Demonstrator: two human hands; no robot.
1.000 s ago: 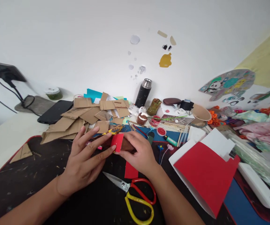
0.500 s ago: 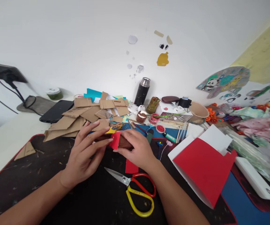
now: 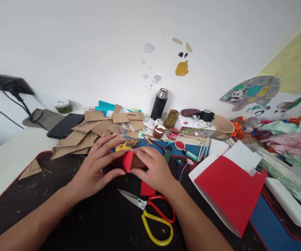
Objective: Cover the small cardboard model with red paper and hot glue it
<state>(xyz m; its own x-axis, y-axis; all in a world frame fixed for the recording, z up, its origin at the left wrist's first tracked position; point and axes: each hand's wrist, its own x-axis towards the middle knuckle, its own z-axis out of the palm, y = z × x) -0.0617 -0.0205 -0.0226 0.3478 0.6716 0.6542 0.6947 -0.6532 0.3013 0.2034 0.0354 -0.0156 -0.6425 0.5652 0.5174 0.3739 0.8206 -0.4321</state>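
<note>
A brown roll (image 3: 136, 163) lies across the black mat (image 3: 92, 223) with a small red paper strip (image 3: 127, 160) wrapped over it. My left hand (image 3: 98, 169) curls over the roll's left part, thumb pressing near the strip. My right hand (image 3: 154, 170) lies over the roll's right part, fingers pressing it down. A second red scrap (image 3: 146, 189) lies just under my right wrist. Scissors with red and yellow handles (image 3: 152, 216) rest on the mat close in front of me.
A large red-and-white card sheet (image 3: 228, 191) lies at right. Cardboard pieces (image 3: 92, 130) pile up behind my hands. A black flask (image 3: 159, 103), small pots, sticks, a lighter (image 3: 190, 154) and a bowl (image 3: 222, 126) crowd the back. A phone (image 3: 65, 124) lies at left.
My left hand's spread fingers have come down and curled onto the roll. The red strip has been bent further over the roll. My right hand has stayed put.
</note>
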